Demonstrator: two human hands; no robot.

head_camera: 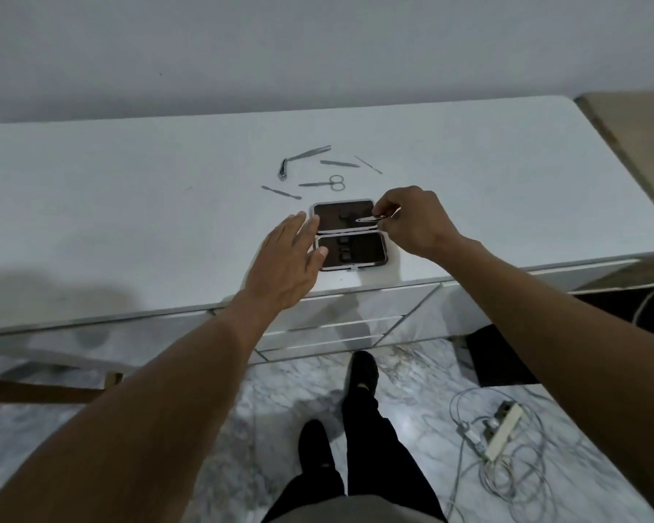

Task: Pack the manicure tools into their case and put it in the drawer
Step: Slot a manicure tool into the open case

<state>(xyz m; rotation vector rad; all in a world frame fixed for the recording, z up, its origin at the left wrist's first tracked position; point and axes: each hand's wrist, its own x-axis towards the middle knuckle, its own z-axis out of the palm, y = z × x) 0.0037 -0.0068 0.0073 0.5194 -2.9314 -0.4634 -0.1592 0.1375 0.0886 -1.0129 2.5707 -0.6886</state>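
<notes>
Case [350,234], open flat, dark lining

Open case [350,235] on white dresser [129,205], left hand [284,266] flat on its left edge, right hand [412,220] pinching small metal tool [370,219] above its far half, loose tools [318,169] behind the case

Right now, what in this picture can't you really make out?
- Head view: the left edge of the open case is covered by the left hand.
- The small metal tool pinched in the right hand is too blurred to name.
- The thin pick among the loose tools is too small to identify.
</notes>
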